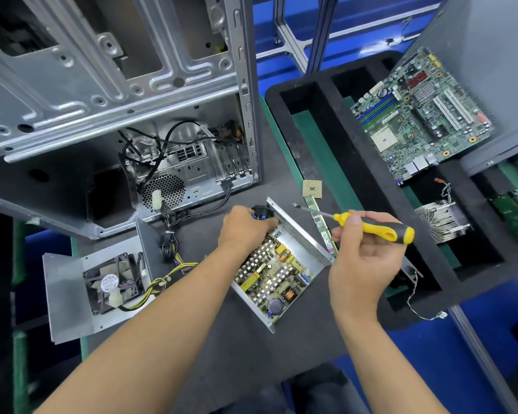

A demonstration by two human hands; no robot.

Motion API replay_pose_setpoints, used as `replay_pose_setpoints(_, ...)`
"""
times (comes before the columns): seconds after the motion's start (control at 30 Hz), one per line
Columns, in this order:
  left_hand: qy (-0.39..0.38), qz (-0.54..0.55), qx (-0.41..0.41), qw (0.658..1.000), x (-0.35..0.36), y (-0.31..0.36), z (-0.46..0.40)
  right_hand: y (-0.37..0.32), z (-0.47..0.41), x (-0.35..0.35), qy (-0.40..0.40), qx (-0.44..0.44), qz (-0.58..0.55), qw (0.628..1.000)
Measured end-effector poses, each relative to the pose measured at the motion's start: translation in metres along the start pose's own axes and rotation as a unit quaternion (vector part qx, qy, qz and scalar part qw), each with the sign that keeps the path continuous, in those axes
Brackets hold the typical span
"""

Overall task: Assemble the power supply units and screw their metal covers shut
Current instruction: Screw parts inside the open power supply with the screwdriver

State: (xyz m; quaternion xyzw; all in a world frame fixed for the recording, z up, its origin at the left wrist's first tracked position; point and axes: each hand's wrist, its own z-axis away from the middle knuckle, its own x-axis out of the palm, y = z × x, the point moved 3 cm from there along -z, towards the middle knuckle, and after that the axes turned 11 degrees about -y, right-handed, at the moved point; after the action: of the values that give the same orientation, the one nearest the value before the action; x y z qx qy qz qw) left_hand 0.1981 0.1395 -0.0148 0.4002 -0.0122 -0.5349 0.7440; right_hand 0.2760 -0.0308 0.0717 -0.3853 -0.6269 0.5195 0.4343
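Head view: left hand (245,227) grips the black socket (262,212) at the open power supply (281,270); right hand (368,255) clasps the screwdriver (371,227). Computer case (117,100) stands behind, fan cover (102,282) left, RAM stick (322,227) and CPU chip (312,189) just beside.

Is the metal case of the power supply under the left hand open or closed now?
Open. The power supply case has no cover on top; its circuit board shows fully. The left hand holds its far end.

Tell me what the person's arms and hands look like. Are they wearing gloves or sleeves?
No gloves and no sleeves show. The left hand and the right hand are both bare, and both forearms are bare all the way down to the bottom edge of the picture. I can see no watch, ring, wristband or strap on either one. The fingernails that show on the right hand look short and plain.
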Motion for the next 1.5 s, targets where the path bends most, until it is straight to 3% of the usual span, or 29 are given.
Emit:
replay_pose_setpoints(0.5, -0.037, -0.071, 0.031, 0.996, -0.006, 0.007, -0.002, -0.001, 0.009, 0.003, -0.11, -0.014, 0.087, 0.99)
replay_pose_setpoints(0.87, -0.117, -0.031, 0.031, 0.992, -0.005, 0.003, -0.004, 0.0, 0.004, 0.005, -0.123, -0.013, 0.074, 0.99)
replay_pose_setpoints(1.27, -0.092, -0.171, 0.06, 0.979, -0.003, 0.011, 0.002, -0.002, 0.005, 0.009, -0.175, -0.047, 0.148, 0.972)
replay_pose_setpoints(1.5, -0.181, -0.004, 0.039, 0.983, -0.012, 0.002, 0.0, -0.004, 0.002, 0.005, -0.161, -0.044, 0.158, 0.973)
